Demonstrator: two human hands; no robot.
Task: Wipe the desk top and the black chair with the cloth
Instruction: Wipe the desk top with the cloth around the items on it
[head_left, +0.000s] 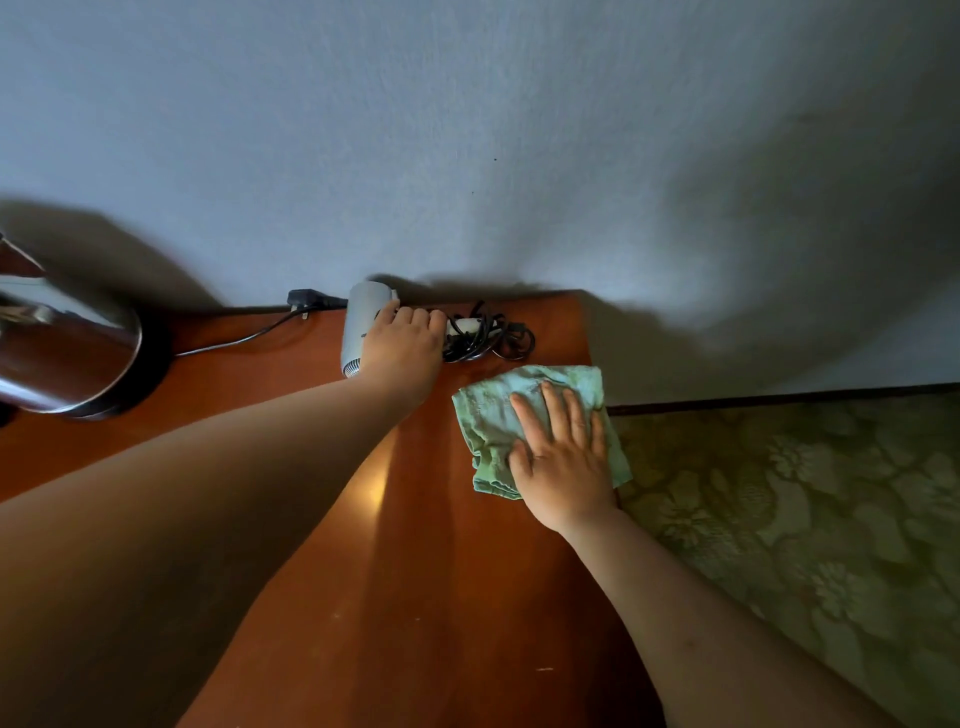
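Note:
A light green cloth (491, 415) lies folded on the reddish-brown desk top (457, 571), near its far right corner. My right hand (563, 457) presses flat on the cloth with straight, spread fingers. My left hand (402, 343) reaches to the back of the desk and grips a grey hair dryer (359, 322) by its handle, fingers curled round it. The dryer's black cord (493, 338) lies bundled just to the right of that hand. The black chair is not in view.
A shiny steel kettle (62, 348) on a black base stands at the far left, its cable (234, 340) running to a plug (306, 301) by the wall. The grey wall (467, 156) backs the desk. A green patterned carpet (805, 519) lies to the right, below the desk edge.

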